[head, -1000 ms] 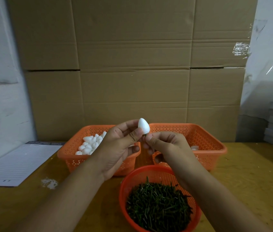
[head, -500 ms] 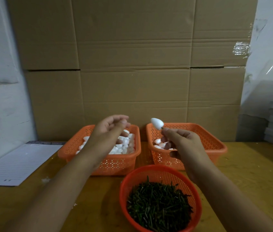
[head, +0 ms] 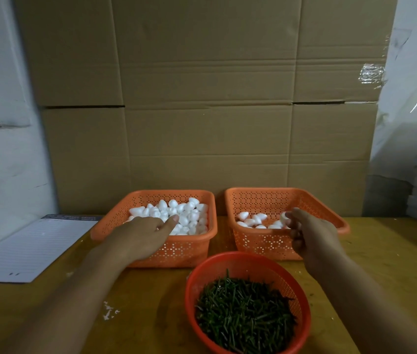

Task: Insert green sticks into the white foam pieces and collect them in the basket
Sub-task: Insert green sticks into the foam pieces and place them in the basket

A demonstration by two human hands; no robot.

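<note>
Right hand [head: 312,233] pinches a white foam piece [head: 284,217] over the right orange mesh basket [head: 266,241]; release low, w/o tossing. Left hand [head: 143,232], fingers relaxed, reaches into the left orange basket of plain foam pieces [head: 189,247]; pinch just one.

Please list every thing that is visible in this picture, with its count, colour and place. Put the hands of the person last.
left basket: one, orange, far left on table, heaped with foam pieces
right basket: one, orange, far right, few foam pieces inside
round basket: one, red-orange, near centre
foam pieces: many, white, in both rectangular baskets
green sticks: many, dark green, in round basket
lined paper: one, white, left on table
cardboard: brown, behind baskets
table: one, yellow-brown
left hand: reaching into left basket
right hand: over right basket, fingers holding one foam piece
</note>
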